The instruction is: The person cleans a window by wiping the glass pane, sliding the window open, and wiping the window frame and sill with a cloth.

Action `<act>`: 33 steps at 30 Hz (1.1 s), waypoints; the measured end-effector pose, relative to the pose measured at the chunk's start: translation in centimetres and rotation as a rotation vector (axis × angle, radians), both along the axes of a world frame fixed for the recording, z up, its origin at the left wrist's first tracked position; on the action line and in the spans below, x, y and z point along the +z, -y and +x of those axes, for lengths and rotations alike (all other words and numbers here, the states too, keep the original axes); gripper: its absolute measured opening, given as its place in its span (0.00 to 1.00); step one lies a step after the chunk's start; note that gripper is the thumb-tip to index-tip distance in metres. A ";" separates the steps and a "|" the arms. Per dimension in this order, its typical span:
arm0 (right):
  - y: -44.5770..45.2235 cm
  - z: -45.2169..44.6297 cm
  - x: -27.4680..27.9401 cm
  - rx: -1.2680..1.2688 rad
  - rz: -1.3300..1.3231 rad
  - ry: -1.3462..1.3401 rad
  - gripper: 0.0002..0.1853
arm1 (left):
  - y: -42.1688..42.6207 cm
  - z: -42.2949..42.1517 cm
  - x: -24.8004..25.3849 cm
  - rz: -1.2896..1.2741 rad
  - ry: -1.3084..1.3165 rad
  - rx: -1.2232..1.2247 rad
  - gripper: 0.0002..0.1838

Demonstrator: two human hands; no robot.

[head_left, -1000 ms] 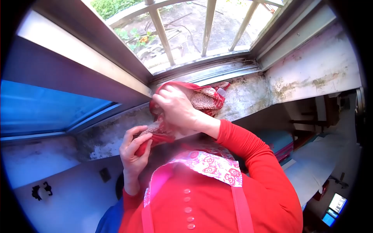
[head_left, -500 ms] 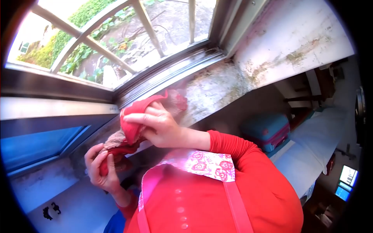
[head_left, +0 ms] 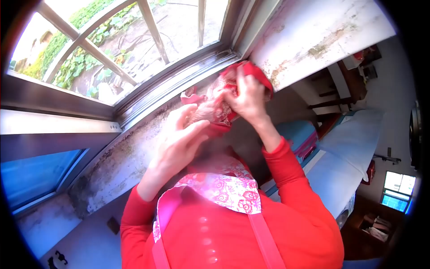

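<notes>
A crumpled red and whitish cloth (head_left: 215, 107) is held over the stained window sill, close to the sill's right corner. My right hand (head_left: 248, 96) has its fingers wrapped round the red end of the cloth. At the cloth's lower left end is my left hand (head_left: 179, 136), thumb and fingers bent about its edge and blurred by motion. The fingers of this hand are apart, and their contact with the cloth is hard to make out. A floral apron (head_left: 224, 190) covers the chest below.
Behind the sill (head_left: 121, 166) stands a window with metal bars (head_left: 154, 31). An open window sash (head_left: 58, 123) is at the left. To the right are a stained wall (head_left: 313, 36), a blue and pink case (head_left: 302, 134) and a white-covered surface (head_left: 345, 148).
Both hands and the cloth have moved right along the sill to its right corner. The left hand has risen and its fingers have spread. The view has also shifted.
</notes>
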State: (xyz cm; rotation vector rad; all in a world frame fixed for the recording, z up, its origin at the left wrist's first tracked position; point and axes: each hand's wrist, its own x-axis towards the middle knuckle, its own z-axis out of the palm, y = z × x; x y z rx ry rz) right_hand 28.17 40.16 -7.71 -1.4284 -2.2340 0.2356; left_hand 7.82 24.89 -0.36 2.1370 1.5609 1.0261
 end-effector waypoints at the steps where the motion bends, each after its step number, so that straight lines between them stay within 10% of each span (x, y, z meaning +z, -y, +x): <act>1: 0.3 -0.9 -0.8 0.010 -0.078 0.112 0.59 | -0.3 0.2 -1.0 0.005 -0.092 0.012 0.22; 13: 10.4 -11.9 0.8 0.147 -0.171 0.010 0.56 | 10.3 -6.4 -1.1 -0.103 0.086 0.284 0.22; 21: 19.0 -20.3 -1.0 0.593 0.016 -0.504 0.14 | 17.3 -11.0 0.8 -0.001 0.034 0.491 0.23; 27: 12.7 -11.0 4.8 0.245 0.274 -0.595 0.11 | 11.0 -6.7 2.7 0.069 0.087 0.258 0.22; 33: 1.3 -3.3 0.5 -0.255 0.311 -0.039 0.38 | 2.1 -1.4 -0.4 0.010 0.011 -0.072 0.24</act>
